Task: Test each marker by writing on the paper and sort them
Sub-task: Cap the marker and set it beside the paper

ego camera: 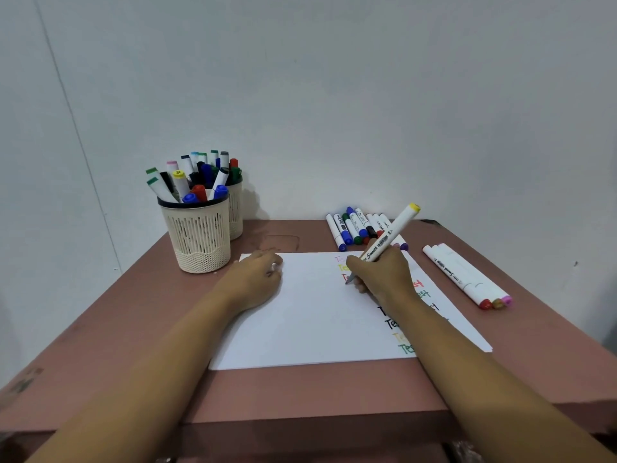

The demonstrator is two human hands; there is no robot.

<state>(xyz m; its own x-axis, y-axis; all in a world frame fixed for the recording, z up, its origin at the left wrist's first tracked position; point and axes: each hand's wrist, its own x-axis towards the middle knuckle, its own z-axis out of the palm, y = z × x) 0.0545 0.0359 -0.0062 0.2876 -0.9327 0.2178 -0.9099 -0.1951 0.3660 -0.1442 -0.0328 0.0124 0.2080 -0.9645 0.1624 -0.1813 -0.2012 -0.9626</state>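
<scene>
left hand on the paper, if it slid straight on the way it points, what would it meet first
The left hand would cross the paper's far edge onto bare table, then probably reach the left end of the marker row by the wall; depth is unclear.

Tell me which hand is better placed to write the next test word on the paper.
The right hand: its fingers grip the yellow-capped marker, tip down at the paper. The left hand only rests on the paper's far left corner.
</scene>
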